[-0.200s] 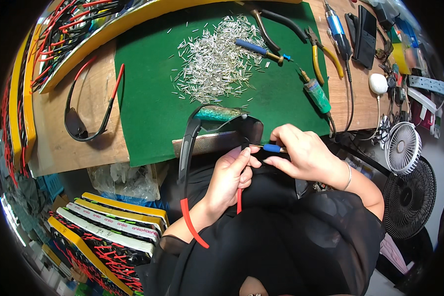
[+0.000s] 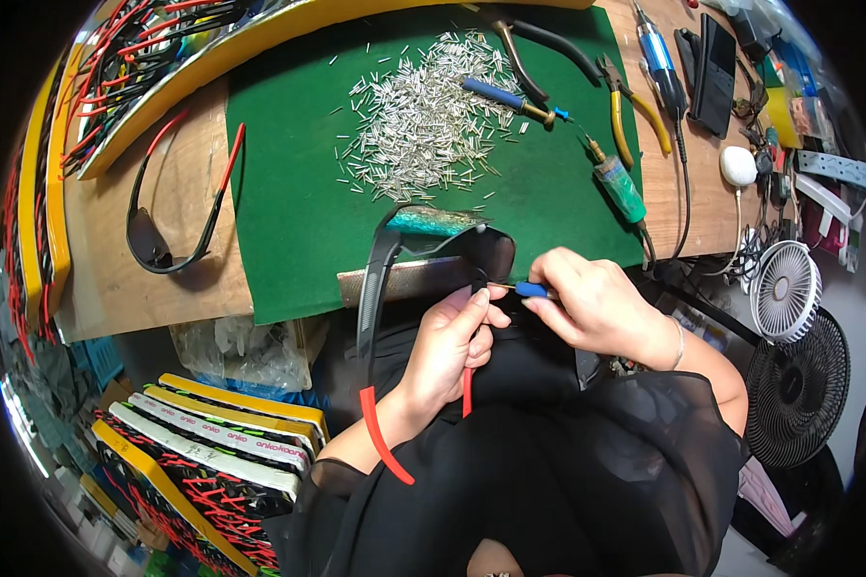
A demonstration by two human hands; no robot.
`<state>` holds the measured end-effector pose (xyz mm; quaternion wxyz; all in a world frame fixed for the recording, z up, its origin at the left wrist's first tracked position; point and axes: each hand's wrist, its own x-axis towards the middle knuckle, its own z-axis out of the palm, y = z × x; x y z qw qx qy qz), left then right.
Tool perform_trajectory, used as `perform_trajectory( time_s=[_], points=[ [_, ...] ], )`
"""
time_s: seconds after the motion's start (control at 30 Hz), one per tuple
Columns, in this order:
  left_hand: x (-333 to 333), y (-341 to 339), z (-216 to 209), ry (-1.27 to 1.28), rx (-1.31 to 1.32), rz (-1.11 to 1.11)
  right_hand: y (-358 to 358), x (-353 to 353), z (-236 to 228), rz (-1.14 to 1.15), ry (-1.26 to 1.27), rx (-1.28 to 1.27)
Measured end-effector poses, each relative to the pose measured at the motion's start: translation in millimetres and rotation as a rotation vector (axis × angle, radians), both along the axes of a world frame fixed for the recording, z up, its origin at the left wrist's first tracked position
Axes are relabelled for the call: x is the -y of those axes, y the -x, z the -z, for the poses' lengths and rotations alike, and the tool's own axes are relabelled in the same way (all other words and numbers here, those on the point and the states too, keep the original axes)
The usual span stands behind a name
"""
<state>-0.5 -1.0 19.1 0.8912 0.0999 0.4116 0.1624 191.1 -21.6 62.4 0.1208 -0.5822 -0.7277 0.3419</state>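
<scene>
Two racks sit on your left, the upper rack (image 2: 178, 101) at the table's far edge and the lower rack (image 2: 130, 452) down by your side. Between them a loose pair (image 2: 149, 238) lies on the bare wood, red tips away from you.

Next come the glasses (image 2: 367, 317), raised at the near edge of the green mat (image 2: 289, 212), mostly to the left of and beyond your fingers. Your left hand (image 2: 452, 341) is closed on them near their right corner, thumb uppermost, fingers curled, the forearm slanting up from below. The front faces away from you; both temples run back toward your body, one red tip lying over your left forearm, the other showing just below your left hand. The long axis of the temples thus runs from the mat toward you.

Beyond is a heap of pins (image 2: 423, 125), with a second driver (image 2: 496, 91) resting on it.

Your right hand (image 2: 597, 308) grips the screwdriver (image 2: 529, 288) between thumb and fingers, elbow out, wrist bent inward. Its shaft points left at the glasses' corner, its axis almost straight across your body; you cannot tell whether the tip is seated.

Farther right lie yellow cutters (image 2: 618, 115) and a green tool (image 2: 621, 188), then a white fan (image 2: 785, 288).
</scene>
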Motion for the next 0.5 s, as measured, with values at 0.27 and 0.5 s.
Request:
perform_trajectory(
  time_s=[0.27, 0.5],
  points=[
    [0, 0, 0, -0.006, 0.004, -0.005, -2, 6, 9, -0.018, 0.032, 0.065],
    [0, 0, 0, -0.005, 0.001, -0.004, 3, 0, -2, 0.103, 0.045, -0.062]
  ],
)
